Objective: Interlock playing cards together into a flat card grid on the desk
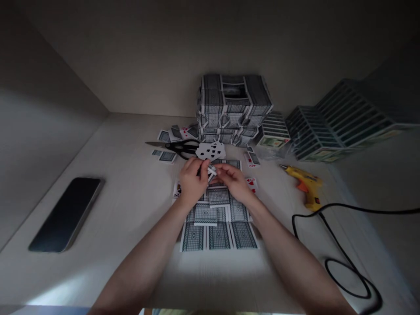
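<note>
Between my two hands is a small folded playing card (211, 171), its patterned back partly showing. My left hand (194, 178) pinches it from the left, thumb on top. From the right, the fingertips of my right hand (232, 178) close on its other side. Below them a panel of playing cards (219, 236) lies back side up on the table, with loose folded cards (205, 213) on top. Face-up cards (252, 183) poke out at both sides of the panel. Just beyond my hands sits a fanned pile of spade cards (211, 151).
Black-handled scissors (183, 147) lie behind my left hand among cut card pieces (167, 156). A box built of cards (232, 105) stands at the back. Wrapped card packs (324, 127) are stacked right. A yellow glue gun (306, 186) trails a black cable (348, 209). A phone (67, 214) lies left.
</note>
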Tool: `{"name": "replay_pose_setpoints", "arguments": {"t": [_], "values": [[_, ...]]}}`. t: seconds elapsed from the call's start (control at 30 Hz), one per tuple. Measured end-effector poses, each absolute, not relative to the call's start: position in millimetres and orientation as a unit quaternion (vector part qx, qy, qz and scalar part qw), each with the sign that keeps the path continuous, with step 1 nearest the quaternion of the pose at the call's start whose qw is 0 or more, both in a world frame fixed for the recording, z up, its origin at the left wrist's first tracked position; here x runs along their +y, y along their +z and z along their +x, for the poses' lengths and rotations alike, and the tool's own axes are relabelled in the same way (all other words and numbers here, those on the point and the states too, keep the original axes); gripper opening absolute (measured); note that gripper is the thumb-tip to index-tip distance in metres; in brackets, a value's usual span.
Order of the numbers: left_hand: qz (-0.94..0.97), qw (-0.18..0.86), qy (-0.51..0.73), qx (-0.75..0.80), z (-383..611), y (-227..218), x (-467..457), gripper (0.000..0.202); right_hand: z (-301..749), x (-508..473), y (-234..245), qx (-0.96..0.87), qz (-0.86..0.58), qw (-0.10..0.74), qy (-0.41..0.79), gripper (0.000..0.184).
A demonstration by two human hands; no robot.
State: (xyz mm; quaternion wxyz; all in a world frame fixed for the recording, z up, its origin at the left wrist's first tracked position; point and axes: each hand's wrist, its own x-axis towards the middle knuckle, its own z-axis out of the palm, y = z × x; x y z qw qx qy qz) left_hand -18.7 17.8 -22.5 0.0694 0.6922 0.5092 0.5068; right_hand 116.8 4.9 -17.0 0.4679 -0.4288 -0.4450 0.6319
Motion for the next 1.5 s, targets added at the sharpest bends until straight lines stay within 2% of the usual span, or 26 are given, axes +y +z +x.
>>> {"name": "replay_pose_setpoints", "arguments": {"t": [0.4,0.6,0.97,1.17,1.3,1.5], "values": [[0.706,0.052,0.507,0.492,-19,-22,15,0.020,113,5,-15,-0.442,-0.441,0.476,0.619,0.034],[0.688,0.064,0.525,0.497,-17,-20,14,0.021,104,1,-23,-0.462,-0.476,0.483,0.571,0.028],[0.667,0.078,0.515,0.533,-18,-22,20,0.031,111,0,-12,-0.482,-0.441,0.456,0.604,0.015],[0.679,0.090,0.505,0.526,-18,-21,20,0.029,110,-1,-12,-0.481,-0.463,0.468,0.580,0.019],[0.691,0.084,0.498,0.518,-18,-21,19,0.028,111,1,-15,-0.498,-0.491,0.472,0.537,0.029],[0.683,0.086,0.499,0.526,-18,-22,21,0.031,113,2,-16,-0.474,-0.457,0.462,0.594,0.024]]}}
